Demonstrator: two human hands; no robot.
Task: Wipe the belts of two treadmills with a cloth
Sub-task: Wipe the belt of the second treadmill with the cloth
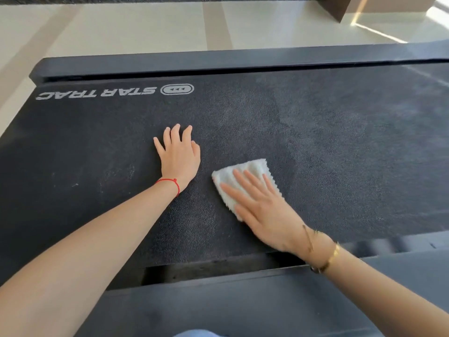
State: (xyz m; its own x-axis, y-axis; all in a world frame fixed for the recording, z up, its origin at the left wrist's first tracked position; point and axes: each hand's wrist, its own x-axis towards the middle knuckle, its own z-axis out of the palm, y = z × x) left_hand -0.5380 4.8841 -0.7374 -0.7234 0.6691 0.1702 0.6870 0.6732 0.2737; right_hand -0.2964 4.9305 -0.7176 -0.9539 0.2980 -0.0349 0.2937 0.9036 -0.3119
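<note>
1. Both of my hands are down on the treadmill belt (pixel 315 142), a dark, grainy surface that fills most of the view from left to right.
2. My right hand (pixel 264 207) lies flat on the white cloth (pixel 245 173), fingers straight and slightly spread, pressing it onto the belt — nothing is curled round it. The cloth is folded into a small pad; its far edge and left corner stick out past my fingertips, while the rest is hidden under my palm.
3. My left hand (pixel 179 156) rests on the bare belt just to the left of the cloth, apart from it. The palm is down and the fingers are spread, the tips bent a little against the surface; it holds nothing.
4. Round my left wrist is a thin red string bracelet (pixel 171 183); round my right wrist is a gold bangle (pixel 330 259) with a finer chain beside it.
5. White lettering, "STAR TRAC" (pixel 96 93), with an oval logo, is printed on the belt near its far left corner, upside down from where I am.
6. Beyond the belt runs the dark far side rail (pixel 218 60) of the treadmill, and past that a pale glossy floor (pixel 145 25) with a patch of sunlight at the upper right.
7. Nearest me is the near side rail (pixel 218 300) — both forearms cross over it to reach the belt.
</note>
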